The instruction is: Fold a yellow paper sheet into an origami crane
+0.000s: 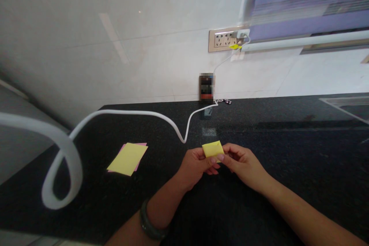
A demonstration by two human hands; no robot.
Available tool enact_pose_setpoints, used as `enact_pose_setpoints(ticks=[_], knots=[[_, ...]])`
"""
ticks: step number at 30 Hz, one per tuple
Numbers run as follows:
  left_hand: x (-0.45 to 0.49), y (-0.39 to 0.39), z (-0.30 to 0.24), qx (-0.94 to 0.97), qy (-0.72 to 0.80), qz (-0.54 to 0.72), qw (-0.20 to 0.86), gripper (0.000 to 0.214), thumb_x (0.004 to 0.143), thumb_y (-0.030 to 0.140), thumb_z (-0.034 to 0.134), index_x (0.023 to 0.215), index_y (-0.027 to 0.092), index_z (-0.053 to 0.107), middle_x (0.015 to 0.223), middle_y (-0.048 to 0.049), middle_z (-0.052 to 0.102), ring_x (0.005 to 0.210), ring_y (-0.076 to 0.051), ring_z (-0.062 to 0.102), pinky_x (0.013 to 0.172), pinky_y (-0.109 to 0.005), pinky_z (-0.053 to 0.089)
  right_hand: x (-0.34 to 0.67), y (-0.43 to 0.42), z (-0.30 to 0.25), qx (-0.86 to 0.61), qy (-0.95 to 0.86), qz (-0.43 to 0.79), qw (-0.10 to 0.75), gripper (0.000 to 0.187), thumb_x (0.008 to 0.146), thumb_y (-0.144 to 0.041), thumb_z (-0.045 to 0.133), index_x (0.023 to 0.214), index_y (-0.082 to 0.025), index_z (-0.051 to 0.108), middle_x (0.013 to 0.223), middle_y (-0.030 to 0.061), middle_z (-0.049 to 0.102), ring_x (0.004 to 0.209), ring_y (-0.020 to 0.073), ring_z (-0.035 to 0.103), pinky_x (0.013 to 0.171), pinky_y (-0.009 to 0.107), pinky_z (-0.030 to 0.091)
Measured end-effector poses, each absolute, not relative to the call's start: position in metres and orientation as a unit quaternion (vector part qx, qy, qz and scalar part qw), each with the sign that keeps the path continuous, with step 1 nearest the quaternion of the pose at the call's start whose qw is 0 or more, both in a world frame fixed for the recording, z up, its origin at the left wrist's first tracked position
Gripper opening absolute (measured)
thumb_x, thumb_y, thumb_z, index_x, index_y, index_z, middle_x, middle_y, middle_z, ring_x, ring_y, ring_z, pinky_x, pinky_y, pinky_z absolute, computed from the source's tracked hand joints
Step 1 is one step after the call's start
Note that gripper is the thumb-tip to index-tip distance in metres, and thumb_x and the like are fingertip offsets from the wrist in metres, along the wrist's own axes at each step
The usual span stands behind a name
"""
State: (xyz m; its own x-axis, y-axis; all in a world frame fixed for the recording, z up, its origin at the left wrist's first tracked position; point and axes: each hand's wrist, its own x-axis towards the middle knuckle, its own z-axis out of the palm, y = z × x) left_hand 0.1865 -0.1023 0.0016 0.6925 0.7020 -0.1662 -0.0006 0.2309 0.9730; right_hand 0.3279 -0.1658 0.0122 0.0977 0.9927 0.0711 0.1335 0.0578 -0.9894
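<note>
A small piece of folded yellow paper (212, 149) is held between both hands above the black countertop. My left hand (196, 167) grips its lower left side, the thumb lying across the front. On the other side, my right hand (240, 161) pinches the lower right corner between thumb and fingers. Parts of the fingers are hidden behind the paper. Off to the left lies a flat yellow sheet (128, 158) on top of a pink sheet (142, 157), whose edges peek out. Neither hand touches those sheets.
A white cable (138, 112) loops across the left side and runs to a phone-like device (206, 88), blurred, leaning on the wall. Above is a socket panel (217, 40) with a white plug (242, 34). A sink edge (343, 109) shows at the right of the black countertop (288, 153).
</note>
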Motion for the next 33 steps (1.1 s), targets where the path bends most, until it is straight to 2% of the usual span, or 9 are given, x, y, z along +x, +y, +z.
enact_pose_setpoints(ticks=[10,14,22,33], knots=[[0.1861,-0.1052,0.0000,0.584,0.291,0.214,0.727,0.033,0.072,0.038,0.054,0.086,0.008,0.058,0.067,-0.0067,0.063,0.051,-0.010,0.058,0.048,-0.020,0.041,0.3279,-0.1660,0.0166,-0.555,-0.488,0.412,0.533,0.013,0.071,-0.032,0.056,0.072,-0.019,0.060,0.061,-0.0019,0.053,0.048,0.0077,0.041,0.043,0.021,0.031],[0.1862,-0.1060,0.0009,0.584,0.287,0.207,0.731,0.036,0.074,0.041,0.049,0.086,0.008,0.056,0.069,-0.0082,0.064,0.052,-0.011,0.058,0.049,-0.020,0.041,0.3295,-0.1656,0.0146,-0.578,-0.485,0.390,0.528,0.016,0.072,-0.033,0.055,0.071,-0.018,0.061,0.059,-0.0015,0.053,0.046,0.0074,0.040,0.042,0.021,0.031],[0.1866,-0.1061,-0.0007,0.593,0.298,0.206,0.719,0.037,0.074,0.043,0.048,0.082,0.008,0.056,0.068,-0.0091,0.064,0.050,-0.011,0.058,0.048,-0.021,0.041,0.3319,-0.1662,0.0104,-0.604,-0.468,0.370,0.529,0.024,0.072,-0.037,0.054,0.083,-0.017,0.062,0.061,-0.0013,0.054,0.044,0.0067,0.040,0.040,0.020,0.032],[0.1873,-0.1063,-0.0037,0.608,0.285,0.193,0.715,0.033,0.076,0.040,0.046,0.075,0.008,0.055,0.064,-0.0082,0.063,0.049,-0.011,0.057,0.047,-0.021,0.041,0.3321,-0.1658,0.0097,-0.594,-0.445,0.403,0.536,0.025,0.072,-0.038,0.055,0.081,-0.015,0.060,0.058,-0.0020,0.052,0.041,0.0054,0.037,0.038,0.020,0.029]])
